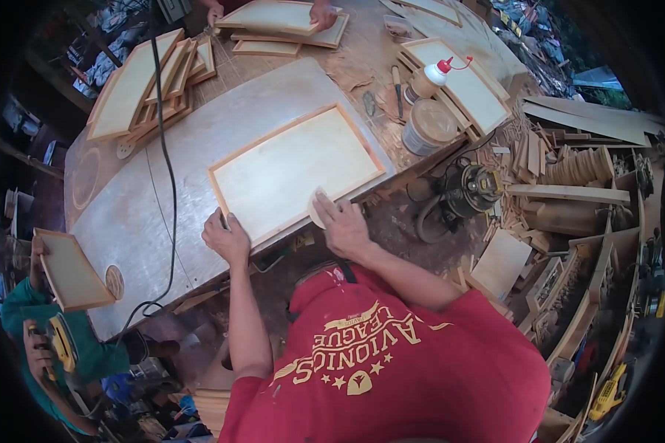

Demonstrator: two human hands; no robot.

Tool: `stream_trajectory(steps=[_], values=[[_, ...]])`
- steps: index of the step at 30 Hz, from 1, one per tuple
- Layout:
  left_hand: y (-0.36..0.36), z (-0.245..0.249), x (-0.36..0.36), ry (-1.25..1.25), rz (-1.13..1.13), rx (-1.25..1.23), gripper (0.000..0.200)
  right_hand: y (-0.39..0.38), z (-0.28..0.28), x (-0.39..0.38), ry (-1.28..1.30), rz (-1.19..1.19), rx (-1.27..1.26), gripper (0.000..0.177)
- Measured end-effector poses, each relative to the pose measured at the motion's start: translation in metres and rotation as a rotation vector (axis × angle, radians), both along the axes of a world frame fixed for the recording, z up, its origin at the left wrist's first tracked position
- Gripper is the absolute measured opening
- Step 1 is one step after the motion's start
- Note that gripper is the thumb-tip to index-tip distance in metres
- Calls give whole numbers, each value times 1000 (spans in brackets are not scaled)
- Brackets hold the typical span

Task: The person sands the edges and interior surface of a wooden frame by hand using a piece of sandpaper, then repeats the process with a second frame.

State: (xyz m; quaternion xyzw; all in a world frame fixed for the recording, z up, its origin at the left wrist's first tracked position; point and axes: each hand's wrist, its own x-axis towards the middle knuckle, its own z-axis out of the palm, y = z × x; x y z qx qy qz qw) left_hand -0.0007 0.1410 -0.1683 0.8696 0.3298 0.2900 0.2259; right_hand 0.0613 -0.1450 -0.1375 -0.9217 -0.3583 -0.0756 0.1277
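Observation:
A rectangular wooden tray (pixel 295 166) with a pale flat panel and a low orange-brown rim lies on the board in front of me. My left hand (pixel 227 238) grips its near left corner, thumb inside the rim and fingers outside. At the near long rim, my right hand (pixel 345 227) presses a pale round sanding disc (pixel 317 213) against the wood. The fingers lie over the disc and cover much of it.
Stacked trays (pixel 137 88) stand at the back left. A person's hands (pixel 322 15) hold a tray at the top. Another person holds a yellow sander (pixel 63 342) at left. A glue bottle (pixel 427 80) and tub (pixel 428 127) stand right. A black cable (pixel 162 133) crosses the board (pixel 125 221).

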Motion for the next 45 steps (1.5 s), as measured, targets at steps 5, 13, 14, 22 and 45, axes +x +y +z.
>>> stream_trajectory(steps=[5,13,14,22,45], values=[[0,1,4,2,-3,-9,37,-69,8,47,1,-173,-39,73],[-1,3,3,11,17,0,35,-2,4,1,105,10,56,68],[-2,4,2,7,10,1,35,-21,-4,13,67,2,7,68],[-2,10,3,-13,16,-29,34,-68,57,65,357,-54,2,65],[-4,10,4,15,42,-66,33,-40,24,19,214,-98,44,63]])
